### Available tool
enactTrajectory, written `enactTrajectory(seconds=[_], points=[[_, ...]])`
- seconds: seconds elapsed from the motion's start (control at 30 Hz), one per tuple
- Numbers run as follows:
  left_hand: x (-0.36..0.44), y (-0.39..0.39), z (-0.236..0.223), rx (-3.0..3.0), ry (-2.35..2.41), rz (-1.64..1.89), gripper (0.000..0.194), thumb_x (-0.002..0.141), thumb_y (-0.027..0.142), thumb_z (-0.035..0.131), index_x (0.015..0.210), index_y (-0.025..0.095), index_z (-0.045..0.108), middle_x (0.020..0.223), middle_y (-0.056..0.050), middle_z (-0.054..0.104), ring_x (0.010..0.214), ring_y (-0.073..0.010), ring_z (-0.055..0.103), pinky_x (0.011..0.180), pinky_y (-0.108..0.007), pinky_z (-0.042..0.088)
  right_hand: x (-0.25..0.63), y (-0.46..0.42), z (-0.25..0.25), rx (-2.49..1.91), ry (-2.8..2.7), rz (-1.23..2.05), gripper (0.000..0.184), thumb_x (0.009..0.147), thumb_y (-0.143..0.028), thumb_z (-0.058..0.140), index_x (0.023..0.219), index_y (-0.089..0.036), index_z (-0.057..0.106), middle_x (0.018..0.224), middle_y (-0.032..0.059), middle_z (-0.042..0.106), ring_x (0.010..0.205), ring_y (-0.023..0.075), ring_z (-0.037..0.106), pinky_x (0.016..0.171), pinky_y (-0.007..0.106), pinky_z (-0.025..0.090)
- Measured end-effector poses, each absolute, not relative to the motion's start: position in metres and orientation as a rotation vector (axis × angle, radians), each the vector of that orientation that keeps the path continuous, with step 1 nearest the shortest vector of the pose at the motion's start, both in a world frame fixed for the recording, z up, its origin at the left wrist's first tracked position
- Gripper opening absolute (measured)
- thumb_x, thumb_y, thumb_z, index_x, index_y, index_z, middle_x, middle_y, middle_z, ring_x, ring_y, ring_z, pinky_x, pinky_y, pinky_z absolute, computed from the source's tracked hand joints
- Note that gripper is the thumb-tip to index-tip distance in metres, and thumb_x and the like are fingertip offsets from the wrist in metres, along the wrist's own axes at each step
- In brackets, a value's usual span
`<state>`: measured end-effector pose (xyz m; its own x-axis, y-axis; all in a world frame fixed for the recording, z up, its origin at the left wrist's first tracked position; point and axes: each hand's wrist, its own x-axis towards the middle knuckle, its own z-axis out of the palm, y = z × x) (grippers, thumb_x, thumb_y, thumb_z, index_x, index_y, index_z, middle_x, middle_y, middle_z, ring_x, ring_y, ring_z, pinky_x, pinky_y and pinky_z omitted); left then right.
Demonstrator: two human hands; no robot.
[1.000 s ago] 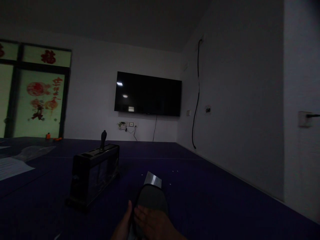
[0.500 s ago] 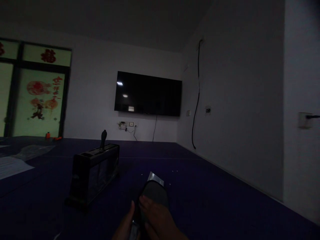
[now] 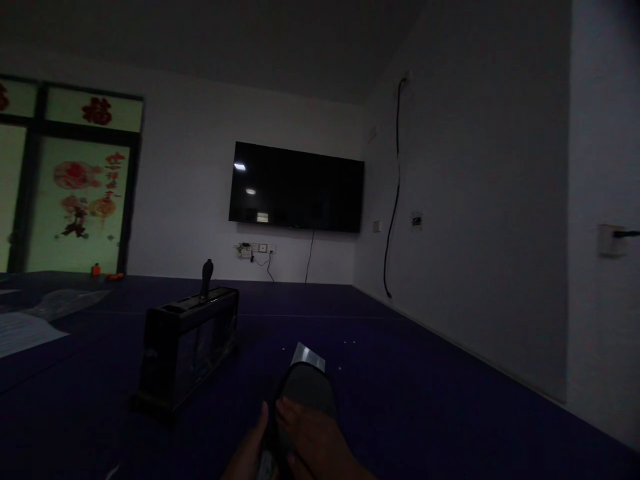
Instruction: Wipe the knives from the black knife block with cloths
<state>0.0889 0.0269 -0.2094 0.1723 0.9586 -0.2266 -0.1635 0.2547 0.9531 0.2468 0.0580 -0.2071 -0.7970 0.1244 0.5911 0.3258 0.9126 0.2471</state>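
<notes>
At the lower middle of the head view is a dark grey, rounded pouch-like thing (image 3: 307, 387), with a flat silvery piece (image 3: 309, 357) sticking out of its far end. My left hand (image 3: 247, 450) grips its left side with the thumb up; the other left fingers are hidden. Over its near part lies my right hand (image 3: 320, 440), fingers close together and pressed onto the grey surface. Something small and light shows dimly between my hands, too dark to name. Left of my hands a black box-shaped device (image 3: 200, 347) with an upright black lever stands on the purple-blue tabletop (image 3: 425, 413).
Papers (image 3: 27, 333) and a clear plastic bag (image 3: 67, 303) lie at the left. Small orange things (image 3: 96, 270) sit at the far left edge. Tiny white bits (image 3: 345, 343) dot the surface beyond my hands. A wall (image 3: 490, 233) borders the right side.
The silvery piece and the grey pouch-like thing have shifted slightly to the left, and my right hand with them. The black device stays in place.
</notes>
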Motion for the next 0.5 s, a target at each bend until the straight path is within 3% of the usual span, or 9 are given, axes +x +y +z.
enactTrajectory(seconds=[0.2,0.33,0.4,0.5], points=[[0.081,0.024,-0.218,1.019,1.050,1.060,0.029,0.087,0.039,0.051,0.106,0.017,0.057,0.104,-0.006,0.060,0.085,-0.0175,0.060,0.072,-0.034,0.053,0.245,0.059,-0.208,-0.316,-2.466,-0.447,0.047,0.091,-0.030,0.041,0.135,-0.012,0.041,0.134,0.0120,0.046,0.125,0.0210,0.042,0.101,0.034,0.037],[0.083,0.033,-0.223,1.058,1.018,1.146,0.034,0.088,0.044,0.049,0.106,0.016,0.058,0.105,-0.007,0.061,0.087,-0.0175,0.060,0.076,-0.037,0.052,0.246,0.058,-0.208,-0.510,-2.405,-0.455,0.049,0.092,-0.036,0.043,0.138,-0.021,0.037,0.145,0.0115,0.029,0.132,0.0267,0.030,0.104,0.050,0.030],[0.082,0.036,-0.226,1.077,1.002,1.190,0.041,0.081,0.051,0.055,0.101,0.016,0.060,0.103,-0.008,0.064,0.090,-0.0206,0.061,0.073,-0.036,0.053,0.246,0.059,-0.211,-0.625,-2.365,-0.449,0.050,0.093,-0.038,0.040,0.140,-0.021,0.033,0.148,0.0117,0.021,0.134,0.0287,0.024,0.103,0.054,0.028],[0.080,0.038,-0.230,1.089,0.994,1.226,0.046,0.060,0.056,0.073,0.086,0.020,0.065,0.099,-0.008,0.068,0.097,-0.0277,0.060,0.067,-0.032,0.054,0.246,0.063,-0.217,-0.717,-2.321,-0.451,0.050,0.095,-0.036,0.037,0.142,-0.020,0.030,0.149,0.0120,0.017,0.135,0.0293,0.020,0.102,0.055,0.029]])
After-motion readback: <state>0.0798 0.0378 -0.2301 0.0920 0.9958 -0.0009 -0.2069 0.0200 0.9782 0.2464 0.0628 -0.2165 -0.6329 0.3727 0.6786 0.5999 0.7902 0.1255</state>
